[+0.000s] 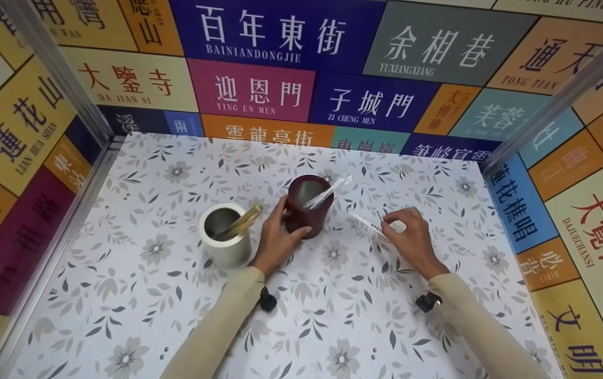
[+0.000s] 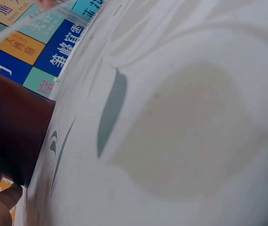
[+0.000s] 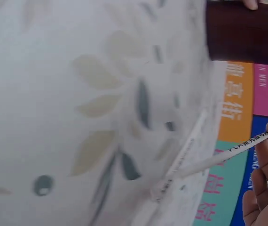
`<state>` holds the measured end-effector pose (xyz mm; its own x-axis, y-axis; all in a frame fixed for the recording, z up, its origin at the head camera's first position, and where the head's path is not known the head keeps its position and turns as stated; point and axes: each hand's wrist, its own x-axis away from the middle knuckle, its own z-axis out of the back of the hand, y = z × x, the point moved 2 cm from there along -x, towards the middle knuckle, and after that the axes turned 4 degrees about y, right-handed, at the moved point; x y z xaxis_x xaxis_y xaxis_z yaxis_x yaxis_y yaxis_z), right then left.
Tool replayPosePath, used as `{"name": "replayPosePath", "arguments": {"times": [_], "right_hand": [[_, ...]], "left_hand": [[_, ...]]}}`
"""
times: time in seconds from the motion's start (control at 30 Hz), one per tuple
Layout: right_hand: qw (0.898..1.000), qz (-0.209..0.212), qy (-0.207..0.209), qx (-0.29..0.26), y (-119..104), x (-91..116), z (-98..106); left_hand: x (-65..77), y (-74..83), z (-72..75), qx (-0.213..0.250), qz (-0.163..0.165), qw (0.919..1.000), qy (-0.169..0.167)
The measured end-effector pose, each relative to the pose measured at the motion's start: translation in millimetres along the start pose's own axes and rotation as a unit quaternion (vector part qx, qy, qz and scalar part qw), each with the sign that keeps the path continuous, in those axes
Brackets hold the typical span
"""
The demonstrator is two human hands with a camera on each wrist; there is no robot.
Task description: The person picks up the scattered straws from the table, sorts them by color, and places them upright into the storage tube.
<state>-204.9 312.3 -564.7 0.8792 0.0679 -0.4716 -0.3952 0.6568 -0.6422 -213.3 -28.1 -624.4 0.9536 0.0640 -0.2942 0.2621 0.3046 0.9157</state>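
My left hand (image 1: 276, 239) grips the side of a dark red cup (image 1: 308, 218), fingers and thumb around its wall. White-wrapped straws (image 1: 328, 192) lean out of the cup's mouth to the right. To the right of the cup, my right hand (image 1: 411, 234) pinches one end of a paper-wrapped straw (image 3: 218, 157) with printed lettering. The straw slants down from the fingertips towards the tabletop. Close by, another wrapped straw (image 1: 365, 222) lies on the table and overlaps the held one in the right wrist view.
A cream-white cup (image 1: 231, 251) stands left of my left hand, with several light wooden sticks (image 1: 242, 221) leaning in it. The table (image 1: 175, 316) has a floral cover. Panels with coloured street-name signs (image 1: 259, 92) enclose its back and sides.
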Motion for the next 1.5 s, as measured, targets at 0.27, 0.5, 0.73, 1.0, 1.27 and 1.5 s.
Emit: {"name": "replayPosePath", "arguments": {"times": [0.27, 0.5, 0.73, 1.0, 1.27, 1.5], "right_hand": [[0.994, -0.052, 0.029, -0.092, -35, -17, 19], [0.979, -0.084, 0.036, -0.182, -68, -30, 26], [0.958, -0.076, 0.061, -0.268, -96, -47, 30], [0.947, -0.035, 0.087, -0.307, -119, -62, 21], [0.949, -0.028, 0.088, -0.301, -131, -64, -7], [0.948, -0.048, 0.082, -0.303, -128, -60, -29]], "left_hand": [[-0.5, -0.7, -0.9, -0.005, -0.001, 1.0000, 0.002], [-0.7, 0.3, -1.0, -0.003, -0.003, 1.0000, 0.005], [-1.3, 0.9, -0.3, 0.008, -0.004, 1.0000, 0.003], [-0.1, -0.1, -1.3, 0.007, 0.001, 1.0000, -0.001], [-1.1, -0.5, -1.5, -0.006, 0.001, 1.0000, -0.002], [-2.1, 0.7, -0.3, -0.008, 0.001, 1.0000, -0.003]]}}
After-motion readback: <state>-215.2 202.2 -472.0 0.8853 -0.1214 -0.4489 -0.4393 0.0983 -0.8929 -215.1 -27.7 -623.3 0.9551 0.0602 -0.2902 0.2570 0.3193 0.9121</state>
